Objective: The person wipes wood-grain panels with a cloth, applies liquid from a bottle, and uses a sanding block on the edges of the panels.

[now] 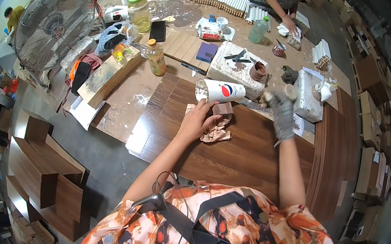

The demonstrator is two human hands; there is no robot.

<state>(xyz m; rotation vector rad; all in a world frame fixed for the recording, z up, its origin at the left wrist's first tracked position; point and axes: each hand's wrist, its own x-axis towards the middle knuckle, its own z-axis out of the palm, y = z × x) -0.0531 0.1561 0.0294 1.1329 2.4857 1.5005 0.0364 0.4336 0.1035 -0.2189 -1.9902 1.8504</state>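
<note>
My bare left hand (196, 121) is closed about the left end of a small brown block (223, 110), thumb below and fingers above. Its fingertips meet a white paper cup (220, 91) lying on its side, mouth to the left, its inside smeared. Under the block and hand is a crumpled, stained paper or cloth (216, 132). All this rests on a dark brown wood-grain board (246, 151). My right hand (281, 114), in a grey glove, hovers over the board's far right, beside a white foam block (309, 96). Motion smears its fingers; I cannot tell whether they hold anything.
Beyond the board, another foam block (228, 59) carries a brown pot (258, 71) and dark strips. A bottle of yellowish liquid (156, 58) stands to the left, near a large fan (52, 26). Across the table, another person's hand (291, 26) works. Stacked boards (332, 150) line the right.
</note>
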